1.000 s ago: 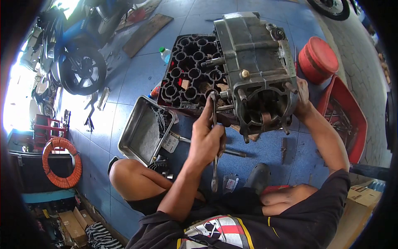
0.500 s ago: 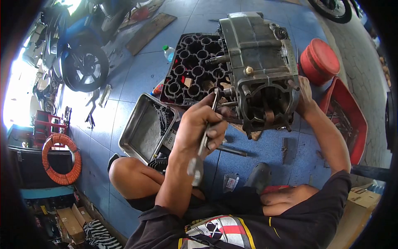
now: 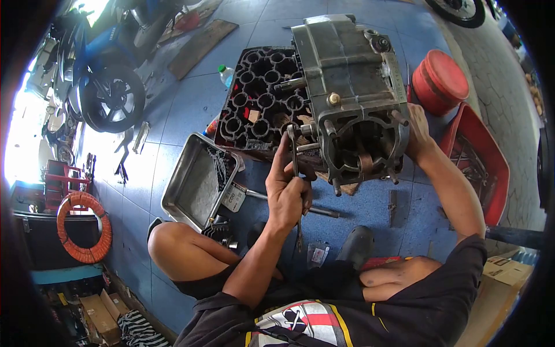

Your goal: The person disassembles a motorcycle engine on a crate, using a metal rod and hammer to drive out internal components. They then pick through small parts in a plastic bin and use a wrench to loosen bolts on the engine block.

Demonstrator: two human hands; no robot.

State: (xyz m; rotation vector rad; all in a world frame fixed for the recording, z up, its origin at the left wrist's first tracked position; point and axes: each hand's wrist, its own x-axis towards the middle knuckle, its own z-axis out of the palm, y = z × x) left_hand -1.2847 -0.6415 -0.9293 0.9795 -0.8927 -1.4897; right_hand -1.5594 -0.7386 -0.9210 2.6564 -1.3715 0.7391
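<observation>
My left hand (image 3: 288,195) is closed around a slim metal wrench (image 3: 295,165), its index finger stretched along the shank. The wrench's upper end sits at the tip of a shaft (image 3: 310,129) that sticks out of the left side of an engine crankcase (image 3: 347,69). My right hand (image 3: 418,136) lies against the right side of the crankcase, and its fingers are hidden behind the metal. The crankcase's open face with studs is turned toward me. Beneath its left part is a dark, greasy crate (image 3: 245,110) with round cells.
A metal tray (image 3: 193,185) lies on the blue tiles at left, near a metal rod (image 3: 318,211). On the right are a red bucket (image 3: 440,78) and a red bin (image 3: 480,147) holding tools. A motorcycle wheel (image 3: 113,99) stands farther left.
The wrench's lower end has swung to the right, so the wrench now points nearly straight toward me. My left hand turned with it. My right hand stays at the crankcase's right side.
</observation>
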